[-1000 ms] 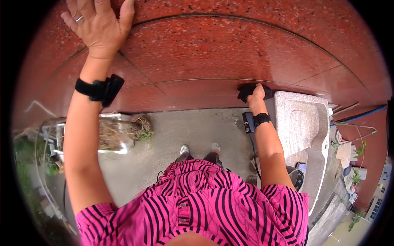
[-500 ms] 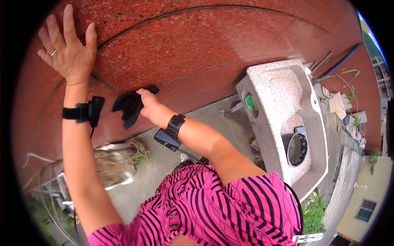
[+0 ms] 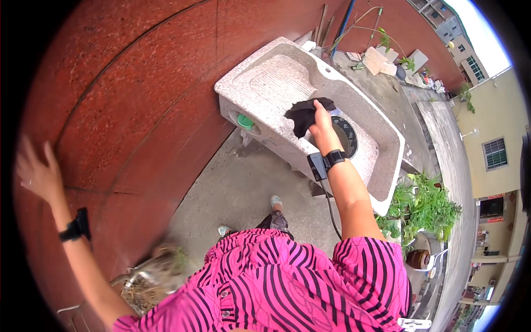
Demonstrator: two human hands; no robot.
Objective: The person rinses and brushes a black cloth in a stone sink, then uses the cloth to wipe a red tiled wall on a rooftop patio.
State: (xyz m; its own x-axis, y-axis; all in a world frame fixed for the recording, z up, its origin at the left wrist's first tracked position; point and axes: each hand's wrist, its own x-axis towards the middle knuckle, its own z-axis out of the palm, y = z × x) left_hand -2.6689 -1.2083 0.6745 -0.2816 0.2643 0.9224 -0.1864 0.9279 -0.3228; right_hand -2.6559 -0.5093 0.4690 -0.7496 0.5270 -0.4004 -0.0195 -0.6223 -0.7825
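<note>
Over the stone sink (image 3: 279, 74): black cloth (image 3: 302, 117) in the right hand (image 3: 322, 122), in view between the ridged washboard slope and the round tub (image 3: 352, 138); whether it touches the stone, cannot tell.
Cloth axis: bunched, uneven; longest run goes from lower left to upper right, slanted across the hand. Short end sticks out past the fingertips to the right; bulk lies left, a loose flap pointing down-left toward the sink's near edge.
Right fingers: closed on the cloth, thumb side uppermost, fabric out on both sides; exact fingertip contact hidden.
Right wrist: black strap with a boxy device (image 3: 317, 167), cable running down along the forearm.
Left hand: far left (image 3: 41, 172), up by the red wall (image 3: 149, 88); blurred, ring on one finger.
Left fingers: spread wide, nothing visible held; touching wall or just off it, cannot tell.
Left wrist: similar black device (image 3: 82, 223).
Sink: speckled pale stone, long axis running upper left to lower right; upper-left corner close to wall.
Tub: dark patterned rim, sits in the trough, partly behind the right wrist.
Niche: green item (image 3: 245, 122) in the sink's side opening.
Plants: leafy green clump (image 3: 426, 205) past the sink's lower end.
</note>
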